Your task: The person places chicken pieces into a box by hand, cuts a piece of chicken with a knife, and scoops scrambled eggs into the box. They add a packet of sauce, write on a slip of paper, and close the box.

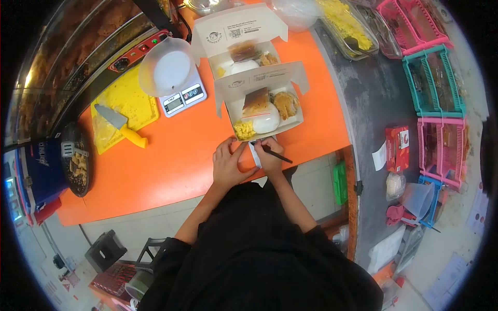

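My right hand (270,155) grips a black pen (278,154) over a small white paper slip (254,153) at the orange table's front edge. My left hand (228,161) lies with fingers spread, its thumb touching the slip's lower end. Just beyond both hands stands an open white food box (290,125). Inside are a mound of rice (266,122), a piece of fried food (286,105), yellow scrambled egg (243,129) and a brown sauce packet (256,101). Behind it is a second open box (213,47) with similar food. The writing on the slip is too small to read.
Left on the orange table (179,166) are a kitchen scale (182,99) bearing a plastic bowl (168,67), and a yellow cutting board (145,106) with a knife (120,126). To the right, a dark counter (381,98) holds an egg tray (348,26), a red box (398,149) and coloured baskets (434,83).
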Available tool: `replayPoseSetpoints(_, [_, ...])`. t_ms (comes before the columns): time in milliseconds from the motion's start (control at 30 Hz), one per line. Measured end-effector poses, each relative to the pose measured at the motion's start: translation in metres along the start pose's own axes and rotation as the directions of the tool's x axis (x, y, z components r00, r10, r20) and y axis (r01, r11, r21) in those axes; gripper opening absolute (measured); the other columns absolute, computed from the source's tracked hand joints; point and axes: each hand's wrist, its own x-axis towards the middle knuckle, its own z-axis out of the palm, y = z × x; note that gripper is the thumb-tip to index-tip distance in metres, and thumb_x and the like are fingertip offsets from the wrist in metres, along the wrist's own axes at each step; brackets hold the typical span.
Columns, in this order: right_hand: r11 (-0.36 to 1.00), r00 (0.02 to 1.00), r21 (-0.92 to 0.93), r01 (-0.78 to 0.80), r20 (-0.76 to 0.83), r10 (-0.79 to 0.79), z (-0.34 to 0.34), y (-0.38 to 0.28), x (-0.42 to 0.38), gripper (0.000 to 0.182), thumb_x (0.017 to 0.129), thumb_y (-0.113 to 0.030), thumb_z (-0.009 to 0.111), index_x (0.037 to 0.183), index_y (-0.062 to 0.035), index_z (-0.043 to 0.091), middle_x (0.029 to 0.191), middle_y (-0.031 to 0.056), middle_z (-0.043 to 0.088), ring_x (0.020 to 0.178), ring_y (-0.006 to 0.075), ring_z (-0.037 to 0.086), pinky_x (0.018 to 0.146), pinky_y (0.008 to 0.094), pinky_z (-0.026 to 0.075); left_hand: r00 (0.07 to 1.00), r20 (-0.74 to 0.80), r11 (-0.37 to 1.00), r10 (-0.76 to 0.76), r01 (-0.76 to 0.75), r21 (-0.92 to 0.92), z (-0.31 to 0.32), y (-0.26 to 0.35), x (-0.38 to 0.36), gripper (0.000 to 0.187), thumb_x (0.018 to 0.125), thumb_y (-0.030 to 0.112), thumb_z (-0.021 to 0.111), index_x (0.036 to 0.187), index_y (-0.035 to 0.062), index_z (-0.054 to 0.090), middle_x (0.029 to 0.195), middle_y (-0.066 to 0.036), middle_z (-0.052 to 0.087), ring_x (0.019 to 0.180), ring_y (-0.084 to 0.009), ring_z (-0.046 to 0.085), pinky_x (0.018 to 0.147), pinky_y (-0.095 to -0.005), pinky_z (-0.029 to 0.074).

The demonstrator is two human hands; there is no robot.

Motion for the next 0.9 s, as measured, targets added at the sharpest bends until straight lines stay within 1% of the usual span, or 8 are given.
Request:
replayPoseSetpoints(200, [0.984, 0.999, 0.176, 0.022, -0.047, -0.014, -0.011, 0.014, -0.001, 0.021, 0.080, -0.001, 0.059, 0.063, -0.0021, 0.047, 0.056, 0.0001, 0.052, 0.051, 0.0019, 0.045, 0.046, 0.0193, 0.035, 1.000, 0.006, 1.000, 0.006, -0.006, 0.016, -0.004, 0.004, -0.001, 0.075, 0.055, 0.046, 0.075, 0.117, 0.0126, 0.052, 0.121, -0.016, 0.040, 0.113, -0.0312, 0.037, 0.088, -0.0423, 0.034])
replayPoseSetpoints(333, [0.997, 0.992, 0.080, 0.010, -0.129, 0.001, -0.019, 0.015, -0.006, 0.021, 0.080, -0.002, 0.059, 0.063, -0.0023, 0.047, 0.054, -0.0003, 0.052, 0.050, 0.0018, 0.046, 0.045, 0.0196, 0.034, 1.000, 0.006, 1.000, -0.006, 0.006, 0.022, -0.003, 0.004, 0.001, 0.075, 0.054, 0.046, 0.075, 0.117, 0.0125, 0.052, 0.120, -0.016, 0.040, 0.113, -0.0313, 0.037, 0.088, -0.0428, 0.034])
replayPoseSetpoints(400, [1.000, 1.000, 0.021, 0.000, -0.021, 0.001, -0.017, 0.011, -0.006, 0.022, 0.081, -0.003, 0.059, 0.063, -0.0023, 0.047, 0.054, -0.0002, 0.053, 0.049, 0.0021, 0.046, 0.045, 0.0198, 0.035, 1.000, 0.001, 1.000, -0.004, 0.004, 0.017, -0.003, 0.005, 0.001, 0.075, 0.054, 0.045, 0.075, 0.117, 0.0125, 0.052, 0.120, -0.016, 0.040, 0.113, -0.0313, 0.037, 0.088, -0.0429, 0.034])
replayPoseSetpoints(600, [0.995, 0.997, -0.069, 0.076, 0.038, -0.074, -0.014, 0.010, -0.005, 0.021, 0.080, -0.003, 0.060, 0.063, -0.0019, 0.048, 0.053, 0.0001, 0.053, 0.049, 0.0020, 0.045, 0.044, 0.0202, 0.035, 1.000, -0.010, 1.000, 0.002, -0.002, 0.006, -0.003, 0.004, 0.002, 0.074, 0.055, 0.045, 0.075, 0.117, 0.0124, 0.052, 0.120, -0.016, 0.040, 0.113, -0.0310, 0.037, 0.088, -0.0426, 0.034])
replayPoseSetpoints(633, [0.995, 0.997, -0.069, 0.074, 0.038, -0.072, -0.014, 0.008, -0.005, 0.021, 0.080, -0.003, 0.060, 0.063, -0.0019, 0.048, 0.053, 0.0001, 0.053, 0.049, 0.0020, 0.045, 0.044, 0.0202, 0.035, 1.000, -0.006, 1.000, 0.001, -0.001, 0.005, -0.004, 0.005, 0.002, 0.073, 0.055, 0.045, 0.075, 0.117, 0.0123, 0.052, 0.120, -0.015, 0.040, 0.113, -0.0309, 0.037, 0.088, -0.0424, 0.034])
replayPoseSetpoints(700, [0.988, 0.990, 0.152, 0.011, -0.144, 0.011, -0.014, 0.003, -0.004, 0.020, 0.080, -0.002, 0.059, 0.063, -0.0017, 0.048, 0.052, -0.0007, 0.051, 0.049, 0.0019, 0.044, 0.044, 0.0200, 0.034, 1.000, 0.002, 1.000, -0.002, 0.002, 0.012, -0.004, 0.005, 0.002, 0.074, 0.055, 0.045, 0.075, 0.118, 0.0124, 0.052, 0.120, -0.015, 0.040, 0.113, -0.0308, 0.037, 0.089, -0.0424, 0.033])
replayPoseSetpoints(800, [0.996, 0.996, -0.038, 0.086, 0.022, -0.086, -0.016, 0.002, -0.005, 0.022, 0.081, -0.001, 0.057, 0.063, -0.0023, 0.047, 0.052, -0.0014, 0.050, 0.049, 0.0016, 0.043, 0.045, 0.0194, 0.032, 1.000, 0.013, 1.000, -0.008, 0.008, 0.015, -0.004, 0.004, 0.003, 0.074, 0.056, 0.045, 0.074, 0.118, 0.0125, 0.052, 0.120, -0.015, 0.040, 0.113, -0.0307, 0.037, 0.089, -0.0424, 0.033])
replayPoseSetpoints(900, [1.000, 0.996, 0.027, 0.013, -0.089, -0.010, -0.020, 0.002, -0.006, 0.023, 0.081, -0.001, 0.058, 0.061, -0.0029, 0.045, 0.052, -0.0025, 0.047, 0.049, 0.0012, 0.041, 0.045, 0.0193, 0.031, 1.000, 0.026, 1.000, -0.016, 0.015, 0.020, -0.003, 0.004, 0.000, 0.074, 0.056, 0.046, 0.074, 0.118, 0.0126, 0.052, 0.120, -0.014, 0.040, 0.114, -0.0306, 0.036, 0.090, -0.0426, 0.033])
